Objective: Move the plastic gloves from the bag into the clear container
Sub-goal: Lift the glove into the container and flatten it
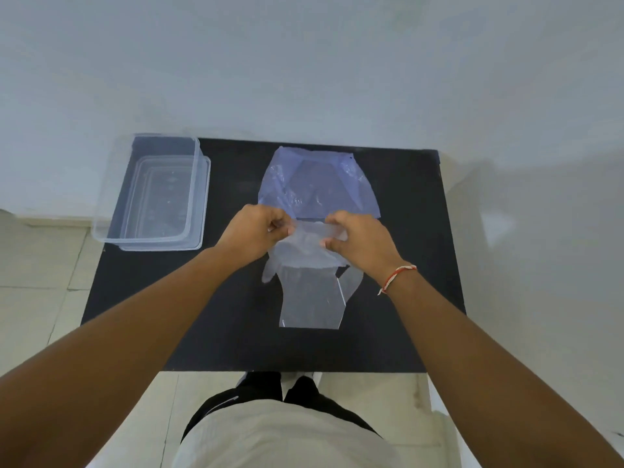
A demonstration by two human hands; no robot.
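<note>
While the left hand (258, 231) and right hand (358, 239) each pinch an edge of the clear plastic gloves (309, 246), the thin stack hangs between them above the black table (405, 231), its lower part draping onto the clear film (312, 298) nearer the person. Beyond lies the bluish bag (317, 182); the clear container (153, 194) sits well left, apparently empty. Slippery layers may slide apart and shed gloves during the carry.
</note>
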